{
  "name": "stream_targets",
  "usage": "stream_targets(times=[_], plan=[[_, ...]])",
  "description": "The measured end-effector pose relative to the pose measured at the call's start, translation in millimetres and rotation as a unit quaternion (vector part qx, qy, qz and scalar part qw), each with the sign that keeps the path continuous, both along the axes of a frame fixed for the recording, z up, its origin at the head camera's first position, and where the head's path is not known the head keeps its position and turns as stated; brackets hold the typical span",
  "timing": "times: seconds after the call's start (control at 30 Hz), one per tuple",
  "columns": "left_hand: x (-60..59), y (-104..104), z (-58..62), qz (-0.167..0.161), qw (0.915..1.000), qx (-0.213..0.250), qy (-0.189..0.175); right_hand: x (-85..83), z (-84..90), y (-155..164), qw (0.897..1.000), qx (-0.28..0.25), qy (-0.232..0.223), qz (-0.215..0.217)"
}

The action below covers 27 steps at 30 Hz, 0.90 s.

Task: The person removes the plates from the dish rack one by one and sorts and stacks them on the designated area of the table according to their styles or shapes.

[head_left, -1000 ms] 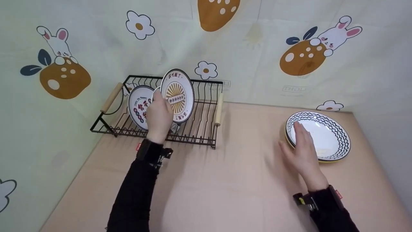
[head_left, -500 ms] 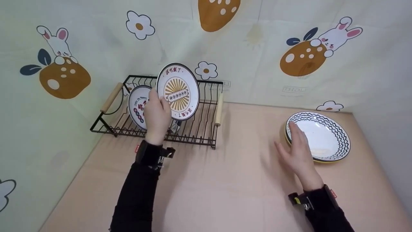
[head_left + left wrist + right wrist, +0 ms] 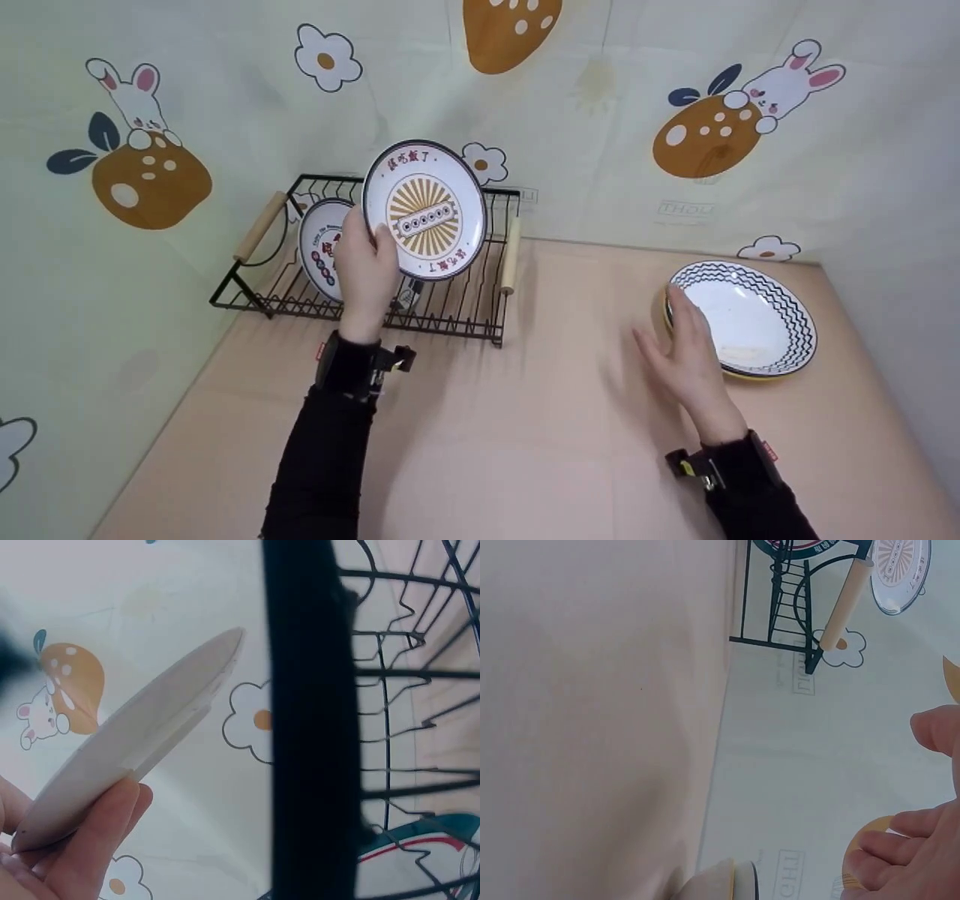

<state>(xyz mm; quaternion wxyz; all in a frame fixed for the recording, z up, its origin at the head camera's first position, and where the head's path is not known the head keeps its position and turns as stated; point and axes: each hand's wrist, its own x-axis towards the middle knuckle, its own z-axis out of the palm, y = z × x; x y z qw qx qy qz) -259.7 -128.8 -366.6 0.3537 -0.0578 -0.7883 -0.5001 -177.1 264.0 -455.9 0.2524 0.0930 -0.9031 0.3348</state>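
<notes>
Meanwhile left hand point(image 3: 365, 271) gripping sunburst plate point(image 3: 424, 210) above rack point(image 3: 480, 300), right hand point(image 3: 686, 360) flat beside zigzag plate point(image 3: 750, 319)

Bright, even light; blurry wrist views

Head view downward, wrist views close, sharing rack point(image 3: 375, 255)

Sunburst plate point(image 3: 424, 211): glazed ceramic, glossy, smooth, dark rim.
Zigzag plate point(image 3: 750, 315): glazed ceramic, glossy.
Dish rack point(image 3: 465, 296): black coated metal wire, matt; handles point(image 3: 511, 253) pale bare wood.
Desk point(image 3: 525, 450): beige, matt, smooth covering.
Backdrop point(image 3: 600, 150): printed sheet, faintly creased.
</notes>
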Motion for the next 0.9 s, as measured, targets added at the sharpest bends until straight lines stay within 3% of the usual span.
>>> stream_targets(times=[0.27, 0.47, 0.9], plan=[[7.7, 11.6, 2.3, -0.026, 0.9989, 0.034, -0.018, 0.6, 2.5, -5.7, 1.0, -0.023, -0.018, 0.001], [12.9, 19.1, 0.0, -0.031, 0.9988, 0.032, -0.021, -0.5, 3.8, -11.5, 0.999, -0.035, 0.002, 0.011], [19.9, 36.3, -10.2, -0.087, 0.9928, 0.082, -0.012, -1.5, 7.7, -19.0, 0.998, -0.056, 0.016, 0.018]])
